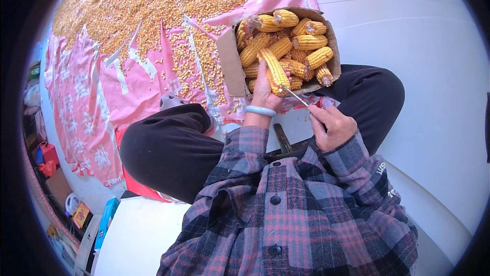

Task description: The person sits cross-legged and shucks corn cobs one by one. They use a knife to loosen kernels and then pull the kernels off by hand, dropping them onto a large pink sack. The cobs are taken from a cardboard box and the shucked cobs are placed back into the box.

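My left hand (pixel 266 91) is wrapped round a yellow ear of corn (pixel 274 72), tilted with its lower end toward me. A pale bangle circles that wrist. In my right hand (pixel 334 127) is a thin metal tool like a screwdriver or an awl (pixel 297 96); its grip is hidden in my fingers. The tool's tip meets the lower end of the ear. Right behind the ear stands an open cardboard box (pixel 230 67) filled with several more ears of dried corn (pixel 320 57).
Loose corn kernels (pixel 153 0) lie heaped on a pink cloth (pixel 81 118) with white markings, beyond and left of the box. My bent legs (pixel 163 143) flank the box's near side. A white surface (pixel 403 46) lies to the right. Bags and bottles (pixel 72 203) crowd the far left.
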Demonstrator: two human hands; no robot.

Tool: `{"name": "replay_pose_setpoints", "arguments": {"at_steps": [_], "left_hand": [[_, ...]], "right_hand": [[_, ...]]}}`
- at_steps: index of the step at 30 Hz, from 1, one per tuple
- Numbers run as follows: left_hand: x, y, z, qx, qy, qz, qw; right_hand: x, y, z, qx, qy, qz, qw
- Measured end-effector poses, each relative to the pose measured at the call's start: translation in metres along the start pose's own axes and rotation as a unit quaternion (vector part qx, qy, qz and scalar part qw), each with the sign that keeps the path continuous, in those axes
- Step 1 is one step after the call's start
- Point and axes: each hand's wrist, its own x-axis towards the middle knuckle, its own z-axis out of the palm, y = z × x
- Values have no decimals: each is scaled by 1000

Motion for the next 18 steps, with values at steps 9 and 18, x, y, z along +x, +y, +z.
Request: {"name": "replay_pose_setpoints", "arguments": {"at_steps": [9, 18], "left_hand": [[7, -7, -10, 3, 10, 29, 1000], [12, -14, 0, -22, 30, 25, 999]], "right_hand": [[48, -25, -19, -95, -183, 70, 976], [13, -30, 3, -170, -100, 36, 980]]}}
